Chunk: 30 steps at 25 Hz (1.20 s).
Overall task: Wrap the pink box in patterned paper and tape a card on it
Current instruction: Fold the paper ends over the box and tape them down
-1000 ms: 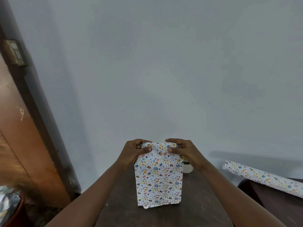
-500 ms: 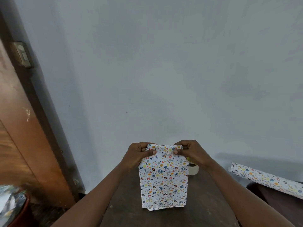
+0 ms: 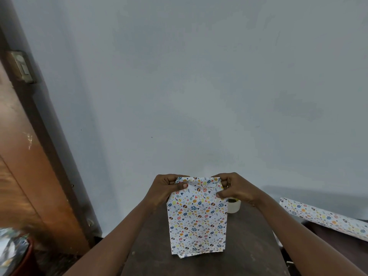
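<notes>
The box (image 3: pixel 197 220) stands upright on a dark wooden table (image 3: pixel 245 248), fully covered in white paper printed with small coloured eggs and hearts; no pink shows. My left hand (image 3: pixel 166 189) pinches the paper at the top left corner, thumb on the front. My right hand (image 3: pixel 234 187) pinches the top right corner the same way. Between them the top edge of the paper is folded over. A roll of clear tape (image 3: pixel 233 206) sits behind the box, partly hidden by my right hand. No card is in view.
A roll of the same patterned paper (image 3: pixel 322 218) lies at the right, on a second dark surface. A pale wall rises just behind the table. At the left are a wooden door (image 3: pixel 29 176) and a dark frame; a foil-like object (image 3: pixel 10 250) sits at bottom left.
Both hands stay at the top corners of the wrapped box. My right thumb has slid lower on the front, and the fold along the top edge is pressed flatter. The view has shifted slightly.
</notes>
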{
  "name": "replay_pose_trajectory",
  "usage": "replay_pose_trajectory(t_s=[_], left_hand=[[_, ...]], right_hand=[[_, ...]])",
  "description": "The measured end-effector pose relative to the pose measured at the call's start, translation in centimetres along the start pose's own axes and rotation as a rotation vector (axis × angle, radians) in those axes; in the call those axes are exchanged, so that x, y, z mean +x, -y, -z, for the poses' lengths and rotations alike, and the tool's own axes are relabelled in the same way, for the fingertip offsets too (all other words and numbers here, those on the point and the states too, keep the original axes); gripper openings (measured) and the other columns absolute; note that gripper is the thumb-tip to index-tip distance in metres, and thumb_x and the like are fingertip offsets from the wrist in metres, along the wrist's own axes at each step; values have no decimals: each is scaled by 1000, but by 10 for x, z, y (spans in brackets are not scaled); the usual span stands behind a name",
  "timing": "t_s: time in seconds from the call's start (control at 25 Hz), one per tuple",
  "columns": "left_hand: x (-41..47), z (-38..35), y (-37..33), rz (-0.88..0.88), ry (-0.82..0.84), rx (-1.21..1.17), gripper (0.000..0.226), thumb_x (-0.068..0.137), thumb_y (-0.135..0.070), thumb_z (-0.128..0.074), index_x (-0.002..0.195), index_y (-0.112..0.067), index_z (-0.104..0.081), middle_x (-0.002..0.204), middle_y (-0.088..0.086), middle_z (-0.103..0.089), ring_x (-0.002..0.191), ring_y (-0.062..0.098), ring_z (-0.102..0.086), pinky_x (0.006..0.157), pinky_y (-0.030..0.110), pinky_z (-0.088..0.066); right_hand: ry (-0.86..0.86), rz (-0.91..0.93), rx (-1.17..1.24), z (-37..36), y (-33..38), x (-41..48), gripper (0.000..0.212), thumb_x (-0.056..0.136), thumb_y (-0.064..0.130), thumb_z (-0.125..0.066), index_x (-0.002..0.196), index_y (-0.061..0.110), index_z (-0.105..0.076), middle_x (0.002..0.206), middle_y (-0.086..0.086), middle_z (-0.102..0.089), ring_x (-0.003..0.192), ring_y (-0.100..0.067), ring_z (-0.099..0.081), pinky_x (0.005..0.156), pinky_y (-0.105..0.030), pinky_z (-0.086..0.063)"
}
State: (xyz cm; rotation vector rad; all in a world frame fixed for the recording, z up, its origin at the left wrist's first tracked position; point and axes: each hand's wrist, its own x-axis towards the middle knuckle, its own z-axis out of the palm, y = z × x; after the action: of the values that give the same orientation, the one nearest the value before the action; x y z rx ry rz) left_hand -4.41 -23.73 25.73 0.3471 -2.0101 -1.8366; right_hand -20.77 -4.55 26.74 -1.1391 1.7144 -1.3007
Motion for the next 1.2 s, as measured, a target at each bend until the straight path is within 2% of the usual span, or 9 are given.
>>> replay_pose_trajectory(t_s=[0.16, 0.24, 0.48, 0.56, 0.64, 0.88, 1.0, 1.08, 1.2], left_hand=[[-3, 2, 3, -12, -42, -62, 19, 80, 3, -66, 95, -7, -72, 84, 5, -75, 75, 19, -72, 64, 25, -58], [-3, 2, 4, -21, -55, -88, 19, 80, 2, -66, 93, -9, -73, 85, 7, -75, 75, 20, -72, 65, 26, -58], [-3, -3, 6, -47, -86, -99, 19, 78, 4, -67, 91, -9, -74, 86, 7, -75, 76, 20, -72, 64, 24, -57], [-2, -2, 5, -48, -75, -79, 19, 78, 3, -67, 92, -8, -73, 87, 8, -75, 77, 21, -72, 65, 25, -57], [-1, -1, 4, -45, -56, -50, 20, 79, 2, -67, 96, -6, -73, 90, 9, -75, 80, 23, -72, 68, 27, -58], [3, 0, 1, -25, -28, -29, 22, 79, 3, -67, 91, -13, -76, 89, 8, -75, 80, 23, -72, 71, 30, -59], [4, 0, 0, -3, -15, -44, 24, 79, 2, -67, 86, -19, -77, 90, 10, -74, 81, 25, -72, 73, 33, -59], [4, -1, -1, 20, 15, -64, 22, 80, 2, -67, 90, -15, -76, 91, 11, -74, 82, 25, -71, 72, 31, -59], [4, 3, 1, 57, 41, -99, 23, 82, 3, -64, 100, -8, -72, 92, 9, -74, 81, 21, -71, 67, 25, -57]], right_hand=[[-68, -5, 61, 1, -14, -8, 43, 65, -12, -75, 94, 6, -48, 73, 4, -67, 70, -4, -61, 60, -29, -38], [-118, 17, 66, -1, -25, -14, 35, 65, -15, -74, 80, 4, -49, 59, 10, -58, 62, -8, -53, 62, -26, -43], [-281, 76, 134, -9, -39, -16, 44, 52, 28, -88, 81, -1, -73, 90, -14, -73, 100, -17, -66, 88, -32, -51], [-326, 91, 145, -10, -41, -14, 28, 63, 20, -84, 69, -3, -71, 80, -8, -74, 98, -12, -67, 79, -26, -53], [-392, 110, 193, -14, -39, -13, 13, 73, -3, -74, 62, -4, -65, 60, -1, -67, 78, -8, -67, 63, -18, -50], [-455, 102, 296, -15, -31, -11, 29, 76, -16, -63, 91, 9, -57, 61, -7, -68, 54, -12, -59, 48, -19, -42], [-325, 125, 200, -12, -19, -6, 38, 73, 0, -68, 107, 16, -63, 89, -2, -72, 82, -18, -66, 70, -33, -52], [-266, 165, 119, -15, -9, 0, 48, 67, 11, -76, 111, 20, -61, 106, 2, -70, 101, -11, -64, 84, -26, -53], [-269, 194, -30, -26, 5, 11, 39, 71, 8, -80, 104, 24, -66, 103, 7, -70, 97, -7, -66, 78, -20, -54]])
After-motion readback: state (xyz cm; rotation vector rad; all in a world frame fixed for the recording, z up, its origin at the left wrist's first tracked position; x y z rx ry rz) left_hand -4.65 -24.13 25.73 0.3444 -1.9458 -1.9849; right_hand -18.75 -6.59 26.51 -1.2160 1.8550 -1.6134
